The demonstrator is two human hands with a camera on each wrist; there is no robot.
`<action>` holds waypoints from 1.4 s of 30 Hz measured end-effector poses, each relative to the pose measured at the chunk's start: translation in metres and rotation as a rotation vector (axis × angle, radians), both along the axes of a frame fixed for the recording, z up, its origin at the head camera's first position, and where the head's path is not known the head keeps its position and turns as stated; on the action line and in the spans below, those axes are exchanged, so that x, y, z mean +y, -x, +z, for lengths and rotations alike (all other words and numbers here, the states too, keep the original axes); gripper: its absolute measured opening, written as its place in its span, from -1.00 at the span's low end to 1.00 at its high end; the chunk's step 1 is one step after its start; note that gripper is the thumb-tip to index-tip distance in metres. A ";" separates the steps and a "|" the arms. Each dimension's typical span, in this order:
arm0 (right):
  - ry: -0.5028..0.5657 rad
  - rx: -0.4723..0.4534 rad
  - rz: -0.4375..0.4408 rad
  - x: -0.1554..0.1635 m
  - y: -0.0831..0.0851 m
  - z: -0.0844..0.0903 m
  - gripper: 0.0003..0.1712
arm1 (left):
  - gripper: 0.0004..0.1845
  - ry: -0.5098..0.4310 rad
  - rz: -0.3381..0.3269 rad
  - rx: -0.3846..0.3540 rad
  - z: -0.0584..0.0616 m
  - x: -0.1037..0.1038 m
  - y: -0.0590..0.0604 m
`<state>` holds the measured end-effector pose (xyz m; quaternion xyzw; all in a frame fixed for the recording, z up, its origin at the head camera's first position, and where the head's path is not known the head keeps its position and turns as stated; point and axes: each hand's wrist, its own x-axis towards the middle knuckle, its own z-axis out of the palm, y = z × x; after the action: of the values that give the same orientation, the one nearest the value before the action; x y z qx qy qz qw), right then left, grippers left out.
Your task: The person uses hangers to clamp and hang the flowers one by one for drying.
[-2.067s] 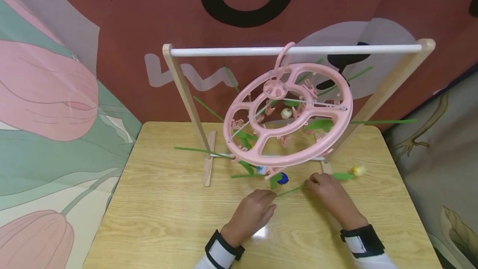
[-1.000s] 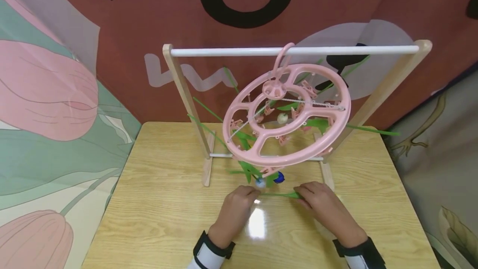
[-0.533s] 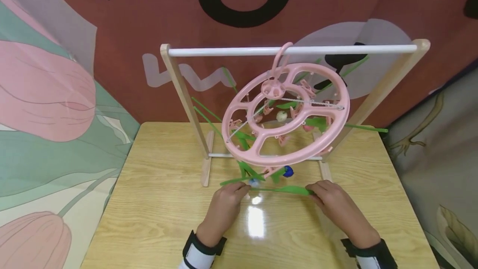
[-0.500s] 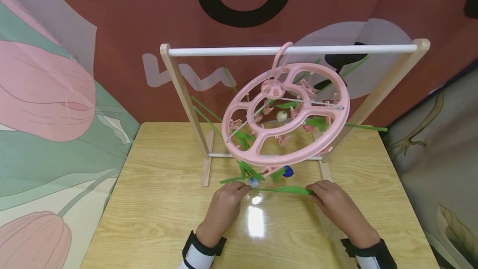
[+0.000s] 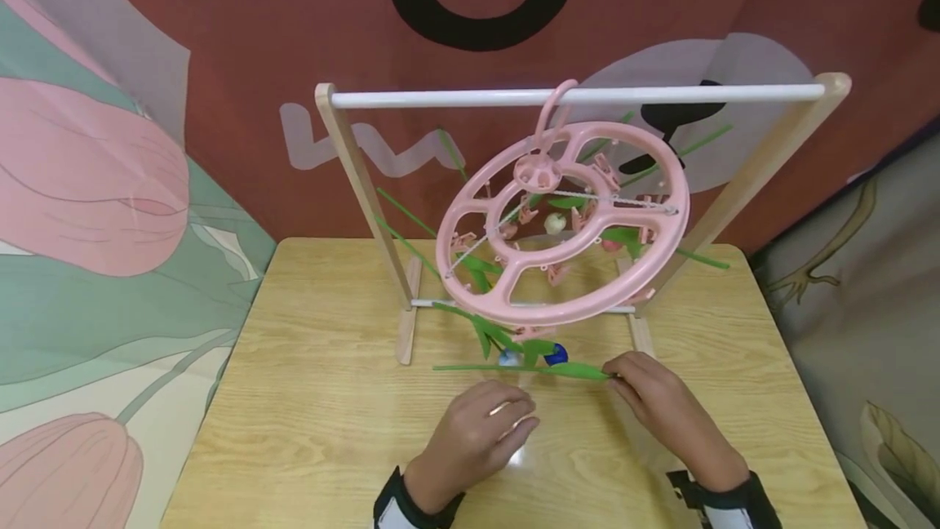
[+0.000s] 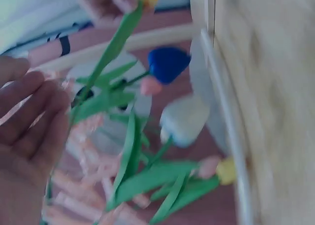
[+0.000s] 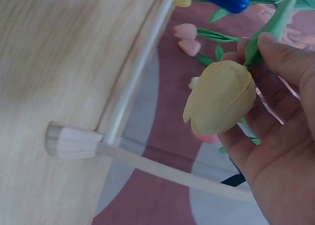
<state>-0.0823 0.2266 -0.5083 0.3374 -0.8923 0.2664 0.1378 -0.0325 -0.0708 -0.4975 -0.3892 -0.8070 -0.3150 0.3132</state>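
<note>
My right hand (image 5: 671,411) pinches a yellow artificial tulip (image 7: 221,98) by the stem just under its bloom. The tulip's green stem and leaf (image 5: 576,370) stretch out to the left, above the table. Below that stem, my left hand (image 5: 473,435) is apart from it, fingers loosely bent and holding nothing. In front of both hands hangs a pink round clip hanger (image 5: 525,313). Other tulips hang from its clips, among them a blue one (image 6: 169,65), a pale white-blue one (image 6: 184,120) and pink ones (image 7: 187,38).
A drying rack with a white top bar (image 5: 441,99) and wooden legs stands on the wooden table (image 5: 308,398) and carries the hanger by its hook. Green stems stick out around the ring. Behind is a printed cloth backdrop (image 5: 470,15).
My left hand has let go of the stem and dropped back toward me. The right hand still holds the tulip, drawn rightward earlier. The hanging tulips have swayed a little.
</note>
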 end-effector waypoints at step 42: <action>0.637 -0.128 0.111 -0.010 0.048 0.096 -0.41 | -0.83 -0.450 -0.192 -0.292 -0.027 0.055 0.030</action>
<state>-0.1299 0.2165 -0.4120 0.3081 -0.7512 0.5598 0.1655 -0.0620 -0.0159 -0.5241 -0.3350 -0.7129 -0.5671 0.2408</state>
